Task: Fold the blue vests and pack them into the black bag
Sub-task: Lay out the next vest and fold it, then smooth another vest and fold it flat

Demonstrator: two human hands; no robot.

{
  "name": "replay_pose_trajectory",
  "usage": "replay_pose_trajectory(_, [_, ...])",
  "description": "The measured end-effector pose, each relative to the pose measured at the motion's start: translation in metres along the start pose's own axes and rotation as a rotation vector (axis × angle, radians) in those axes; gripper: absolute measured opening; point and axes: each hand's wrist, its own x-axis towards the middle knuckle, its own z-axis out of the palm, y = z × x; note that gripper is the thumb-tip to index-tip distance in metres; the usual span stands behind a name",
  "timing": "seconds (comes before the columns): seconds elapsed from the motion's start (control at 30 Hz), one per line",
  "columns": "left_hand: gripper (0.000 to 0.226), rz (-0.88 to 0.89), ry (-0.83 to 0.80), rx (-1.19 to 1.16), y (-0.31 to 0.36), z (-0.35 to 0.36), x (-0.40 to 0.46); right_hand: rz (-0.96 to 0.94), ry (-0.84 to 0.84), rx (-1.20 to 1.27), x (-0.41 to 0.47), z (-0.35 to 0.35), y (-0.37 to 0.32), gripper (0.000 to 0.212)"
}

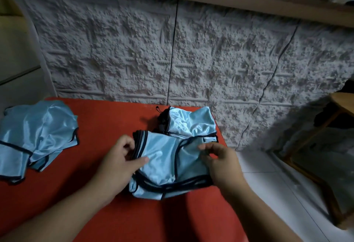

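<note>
Basically, loose blue vests [36,134] are lying unfolded at the red worktop's [107,119] left; the left hand [118,163] is pinching the black bag's [138,142] zipper edge. The right hand's [222,163] half-curled fingers are resting on the folded vest [166,159] inside: thin, slippery, floppy, so grabbing the dark-trimmed edges looks safest.

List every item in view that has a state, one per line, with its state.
black bag: open, vests inside.
folded vest: packed in the far half of the bag.
near vest: folded, on the bag's near half.
loose vests: unfolded, heaped at the table's left.
left hand: grips the bag's zipper edge.
right hand: fingers curled, touching the near vest.
</note>
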Motion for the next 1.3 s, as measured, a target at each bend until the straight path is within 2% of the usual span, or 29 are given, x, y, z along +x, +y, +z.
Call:
replay_pose_trajectory(0.1, [0.049,0.138,0.05,0.006,0.017,0.025,0.058,-0.016,0.04,-0.036,0.061,-0.014,-0.016,0.031])
replay_pose_trajectory(0.23, [0.049,0.15,0.078,0.002,0.023,0.06,0.133,-0.041,0.076,-0.208,0.142,-0.024,-0.02,0.037])
replay_pose_trajectory(0.47, [0.034,0.01,0.088,0.044,0.013,0.104,0.21,0.01,0.04,-0.351,0.226,-0.022,0.007,0.038])
replay_pose_trajectory(0.6, [0.041,-0.134,0.118,0.138,-0.022,0.108,0.229,-0.036,-0.055,-0.707,0.228,-0.003,0.037,0.039])
replay_pose_trajectory(0.67, [0.043,-0.152,0.13,0.227,-0.039,0.108,0.23,-0.088,-0.071,-0.875,0.228,0.002,0.054,0.037])
replay_pose_trajectory(0.73, [0.048,-0.141,0.153,0.284,-0.048,0.105,0.227,-0.102,-0.07,-0.937,0.226,0.0,0.066,0.032])
replay_pose_trajectory(0.8, [0.057,-0.14,0.186,0.304,-0.053,0.096,0.221,-0.095,-0.031,-0.878,0.22,-0.001,0.068,0.031])
replay_pose_trajectory(0.87, [0.059,-0.144,0.212,0.236,-0.055,0.075,0.216,-0.065,0.082,-0.712,0.205,0.002,0.061,0.03])
replay_pose_trajectory(0.93, [0.049,-0.11,0.262,0.267,-0.058,0.047,0.213,-0.066,0.218,-0.6,0.187,0.009,0.049,0.033])
replay_pose_trajectory(1.03, [0.018,0.019,0.331,0.56,-0.065,-0.01,0.198,-0.241,0.303,-0.604,0.15,0.034,0.026,0.03])
replay_pose_trajectory(1.1, [0.006,0.099,0.377,0.841,-0.076,-0.055,0.185,-0.338,0.276,-0.569,0.121,0.06,0.009,0.023])
replay_pose_trajectory(1.17, [0.019,0.09,0.443,1.13,-0.091,-0.101,0.172,-0.383,0.241,-0.508,0.094,0.084,-0.004,0.018])
replay_pose_trajectory(1.23, [0.026,-0.08,0.398,1.296,-0.109,-0.144,0.157,-0.371,0.169,-0.418,0.069,0.107,-0.012,0.016])
replay_pose_trajectory(1.3, [0.021,-0.198,0.261,1.324,-0.127,-0.176,0.143,-0.331,0.079,-0.357,0.048,0.133,-0.011,0.018])
